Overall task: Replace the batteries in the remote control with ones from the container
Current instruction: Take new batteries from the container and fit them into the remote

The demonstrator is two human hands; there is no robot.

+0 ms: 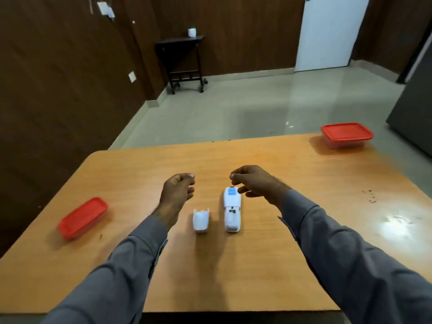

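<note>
A white remote control lies face down in the middle of the wooden table, its battery compartment uncovered. Its detached white battery cover lies just to its left. My left hand hovers left of the remote's far end, fingers curled loosely, nothing visible in it. My right hand hovers above the remote's far end, fingers bent and apart, holding nothing. A red-lidded container sits at the table's left edge. A second red-lidded container stands at the far right corner. Both lids are on.
Beyond the table lies a tiled floor, a dark side table with a small white pot against the wood-panelled wall, and a white door. A dark cabinet stands at the right.
</note>
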